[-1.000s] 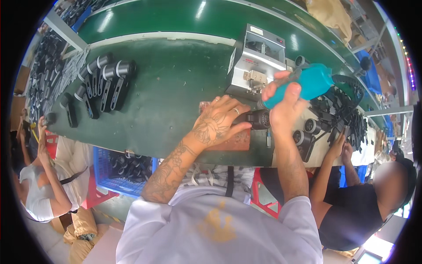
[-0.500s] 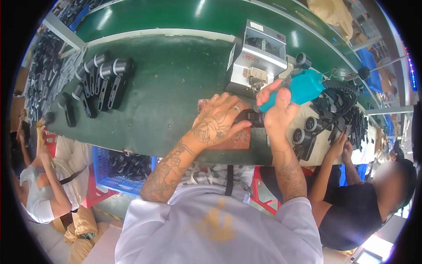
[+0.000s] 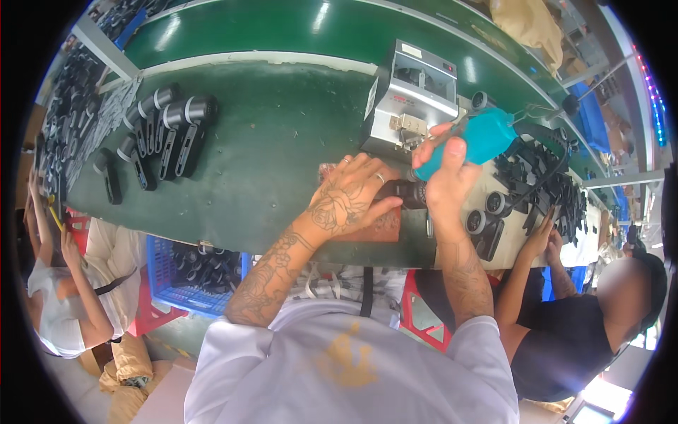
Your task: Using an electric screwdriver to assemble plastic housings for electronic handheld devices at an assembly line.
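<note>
My left hand (image 3: 347, 194) rests over the bench with its fingers closed on a black cylindrical device part (image 3: 408, 191). Most of that part is covered by the hand, and its ribbed end shows on the right. A reddish-brown mat (image 3: 381, 230) lies beneath. My right hand (image 3: 450, 173) is wrapped round a teal powered screwdriver (image 3: 489, 136), tilted with its narrow end to the lower left, just above the black part. Whether the tip touches the part cannot be made out.
A silver-and-black screw feeder (image 3: 415, 95) stands beyond my hands. Several black devices with grey rings (image 3: 187, 134) lie at left. Black parts (image 3: 540, 177) are heaped at right, near a co-worker's hands (image 3: 542, 237). A blue crate (image 3: 166, 279) sits below the bench edge.
The black part appears slightly turned, with more of its ribbed end showing. Both hands keep their holds. The co-worker at left has shifted their arms.
</note>
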A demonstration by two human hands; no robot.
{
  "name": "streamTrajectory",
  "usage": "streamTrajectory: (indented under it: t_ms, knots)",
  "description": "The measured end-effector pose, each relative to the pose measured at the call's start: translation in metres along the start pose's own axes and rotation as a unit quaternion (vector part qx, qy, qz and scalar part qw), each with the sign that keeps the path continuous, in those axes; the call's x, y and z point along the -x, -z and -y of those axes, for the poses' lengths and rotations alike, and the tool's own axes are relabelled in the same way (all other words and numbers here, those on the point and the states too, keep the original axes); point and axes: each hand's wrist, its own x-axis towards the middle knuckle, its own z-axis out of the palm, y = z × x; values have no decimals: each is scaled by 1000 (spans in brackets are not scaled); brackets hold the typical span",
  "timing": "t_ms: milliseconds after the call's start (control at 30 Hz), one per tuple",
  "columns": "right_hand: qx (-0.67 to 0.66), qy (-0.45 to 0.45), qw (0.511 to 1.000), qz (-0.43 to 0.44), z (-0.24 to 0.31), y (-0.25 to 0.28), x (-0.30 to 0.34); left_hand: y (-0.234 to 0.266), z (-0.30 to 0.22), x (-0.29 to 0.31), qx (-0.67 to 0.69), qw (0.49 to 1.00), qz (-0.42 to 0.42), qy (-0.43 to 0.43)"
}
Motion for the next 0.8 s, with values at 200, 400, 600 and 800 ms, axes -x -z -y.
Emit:
streamTrajectory:
  t_ms: [200, 400, 600, 800]
  knots:
    - [23, 75, 997, 3, 0, -18, -39, 4, -2, 3, 10, 1000, -9, 3]
    - [30, 113, 993, 7, -19, -14, -41, -1, 0, 1, 22, 1000, -18, -9]
    - [39, 25, 999, 19, 6, -22, -23, 0, 2, 6, 22, 1000, -18, 5]
    - [1, 4, 1000, 18, 29, -1, 14, 5, 1, 1, 28, 1000, 2, 5]
